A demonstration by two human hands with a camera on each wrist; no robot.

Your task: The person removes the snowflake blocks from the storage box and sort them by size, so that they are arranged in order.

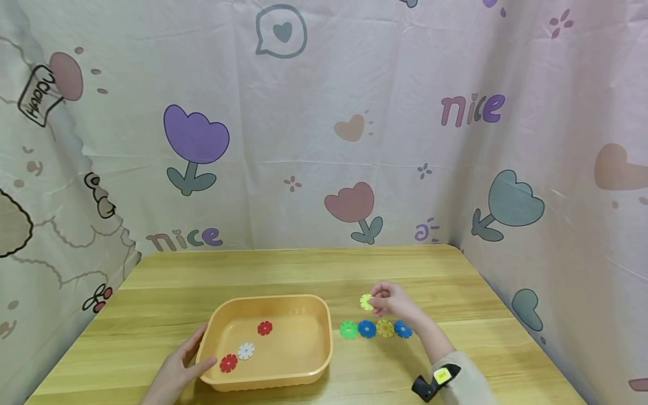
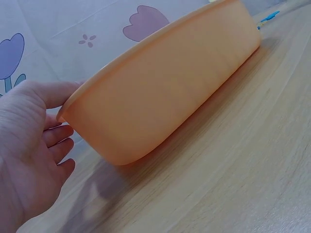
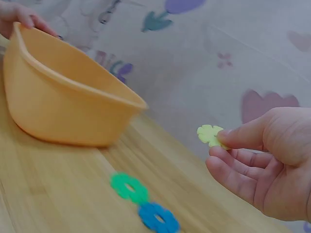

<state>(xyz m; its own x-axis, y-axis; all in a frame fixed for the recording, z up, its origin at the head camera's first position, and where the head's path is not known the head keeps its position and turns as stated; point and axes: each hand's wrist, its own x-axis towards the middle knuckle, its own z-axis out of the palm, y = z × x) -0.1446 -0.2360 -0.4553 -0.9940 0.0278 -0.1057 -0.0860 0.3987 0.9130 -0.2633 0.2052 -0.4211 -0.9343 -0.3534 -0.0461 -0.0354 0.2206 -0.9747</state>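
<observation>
My right hand (image 1: 394, 299) pinches a light yellow snowflake disc (image 1: 366, 302) between thumb and fingertips, above the table right of the basin. In the right wrist view the notched disc (image 3: 209, 135) points away from the hand. Under that hand a row of snowflake discs lies on the wood: a green one (image 1: 349, 329), a blue one (image 1: 367, 328), a darker yellow one (image 1: 385, 328) and another blue one (image 1: 403, 329). My left hand (image 1: 178, 364) grips the left rim of an orange plastic basin (image 1: 273, 381), thumb over the rim and fingers outside.
Inside the basin lie two red snowflake discs, one nearer the middle (image 1: 265, 328) and one at the front left (image 1: 229, 363), with a white disc (image 1: 246, 351) between them. A printed curtain (image 1: 283, 208) hangs behind the wooden table (image 1: 243, 270) and along its sides.
</observation>
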